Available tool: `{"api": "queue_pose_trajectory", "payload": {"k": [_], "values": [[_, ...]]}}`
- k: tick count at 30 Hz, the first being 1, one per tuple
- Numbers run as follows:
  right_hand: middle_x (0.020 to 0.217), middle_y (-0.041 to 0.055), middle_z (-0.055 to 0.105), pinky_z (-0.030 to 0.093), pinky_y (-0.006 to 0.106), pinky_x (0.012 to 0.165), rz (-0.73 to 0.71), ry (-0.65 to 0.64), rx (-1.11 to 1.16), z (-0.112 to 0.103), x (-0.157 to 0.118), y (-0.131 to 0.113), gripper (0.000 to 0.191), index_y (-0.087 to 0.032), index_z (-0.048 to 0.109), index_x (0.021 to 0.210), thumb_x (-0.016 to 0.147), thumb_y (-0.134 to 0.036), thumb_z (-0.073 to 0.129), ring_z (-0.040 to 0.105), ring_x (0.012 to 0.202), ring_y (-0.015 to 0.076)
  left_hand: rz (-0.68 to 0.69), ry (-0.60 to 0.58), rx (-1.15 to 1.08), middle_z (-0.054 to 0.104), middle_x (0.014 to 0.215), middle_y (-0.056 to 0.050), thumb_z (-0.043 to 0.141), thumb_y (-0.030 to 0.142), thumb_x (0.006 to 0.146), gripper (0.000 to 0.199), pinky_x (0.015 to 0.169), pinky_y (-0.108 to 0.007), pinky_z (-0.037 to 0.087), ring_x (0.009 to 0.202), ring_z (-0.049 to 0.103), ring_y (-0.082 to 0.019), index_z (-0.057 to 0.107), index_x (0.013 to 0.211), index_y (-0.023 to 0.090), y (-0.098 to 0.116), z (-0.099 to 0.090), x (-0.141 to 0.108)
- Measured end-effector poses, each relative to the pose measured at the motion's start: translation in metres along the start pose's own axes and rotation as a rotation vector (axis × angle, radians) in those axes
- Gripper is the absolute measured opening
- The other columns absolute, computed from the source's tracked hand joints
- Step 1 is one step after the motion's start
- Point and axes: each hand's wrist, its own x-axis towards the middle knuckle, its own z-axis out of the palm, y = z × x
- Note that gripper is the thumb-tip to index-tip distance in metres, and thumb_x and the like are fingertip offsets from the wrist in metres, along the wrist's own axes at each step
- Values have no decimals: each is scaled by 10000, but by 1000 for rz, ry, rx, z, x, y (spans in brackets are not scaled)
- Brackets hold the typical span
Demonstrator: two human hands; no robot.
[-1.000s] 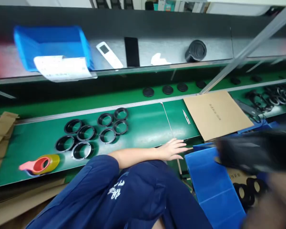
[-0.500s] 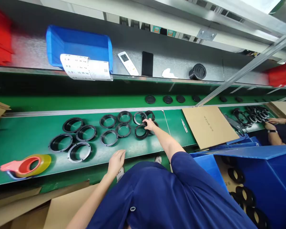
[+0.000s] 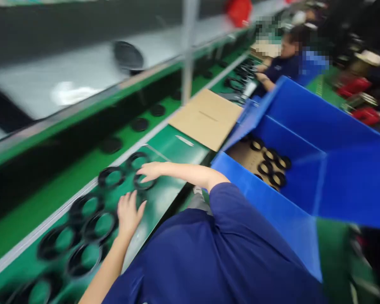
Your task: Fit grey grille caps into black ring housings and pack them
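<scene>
My right hand (image 3: 150, 171) reaches across the green bench top, its fingers closed over the rim of a black ring (image 3: 145, 184). Lower left of it, my left hand (image 3: 129, 213) is spread, thumb apart from the fingers, with nothing visibly held. Two more black rings, a nearer one (image 3: 111, 177) and one behind (image 3: 138, 159), lie just beyond my hands. Several larger-looking rings (image 3: 99, 226) sit in a cluster to the left of my left forearm. Motion blur softens the rings and the fingertips.
A large blue box (image 3: 354, 169) stands at right, with several black rings (image 3: 265, 168) on cardboard inside. A cardboard sheet (image 3: 209, 118) and white tweezers-like tool (image 3: 184, 140) lie on the bench. Black discs (image 3: 139, 124) line the green strip. A co-worker (image 3: 280, 69) sits farther along.
The view has swung right, bringing the blue box and co-worker further in. My left hand has moved from the bench's front edge to beside the rings near my right hand, fingers spreading.
</scene>
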Motion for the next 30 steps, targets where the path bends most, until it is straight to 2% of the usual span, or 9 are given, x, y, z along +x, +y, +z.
{"api": "queue_pose_trajectory", "payload": {"k": [4,6,8,10,13,16,19,25,30], "values": [[1210,86,669,451,210,993,-490,80,170,-57,-129,50,172,-146,692,1176,1019,-199,646,616,1159,168,256,-2,-38,541,1429,-302,446,479,1011,656,1202,-626,324,1436,436,-434,457,1473,13,48,15,66],[1094,62,690,485,222,947,-477,225,300,-73,-223,87,169,-152,702,1135,1049,-260,605,661,1037,155,383,-15,-131,503,1491,-273,479,398,1020,626,1213,-604,327,1485,381,-403,386,1545,70,99,16,94],[1131,57,680,516,268,948,-129,655,435,-77,-321,136,255,-179,688,1162,1078,-370,541,676,1002,159,553,-96,-234,480,1535,-216,507,348,1019,629,1221,-588,326,1513,346,-366,325,1593,164,163,19,119],[1288,80,629,487,334,1053,476,1100,462,-66,-405,193,327,-203,638,1275,1095,-419,470,640,1135,186,749,-273,-295,430,1584,-185,515,369,1021,650,1215,-593,329,1534,301,-364,289,1612,223,226,31,141],[1549,154,415,357,452,1201,1294,1145,510,-22,-484,273,581,-219,445,1522,1006,-410,633,427,1435,286,1026,-492,-226,272,1674,-189,549,482,995,709,1192,-677,284,1552,201,-442,294,1617,255,293,74,164],[1629,280,208,333,548,1200,1570,931,655,39,-506,325,1117,-165,294,1614,709,-298,935,314,1488,436,1195,-544,-119,271,1665,-231,604,586,938,823,1169,-738,221,1522,241,-494,305,1618,232,314,128,171],[1665,280,50,414,536,1147,1694,730,748,86,-498,363,1403,-264,219,1644,498,-202,1026,366,1450,479,1206,-555,-25,389,1607,-238,657,576,908,791,1143,-758,217,1467,346,-507,388,1584,266,302,169,168],[1676,217,26,522,390,1037,1794,532,702,103,-487,433,1225,-357,194,1639,684,-292,959,592,1282,357,1268,-517,138,694,1271,-180,633,380,967,485,1002,-813,306,1105,647,-455,555,1443,432,273,198,160],[1527,173,380,553,343,957,1805,418,609,91,-490,421,828,-253,497,1488,772,-319,906,658,1134,269,1271,-563,128,696,1294,-165,650,367,961,586,1042,-763,314,1139,638,-426,453,1508,435,270,206,161]]}}
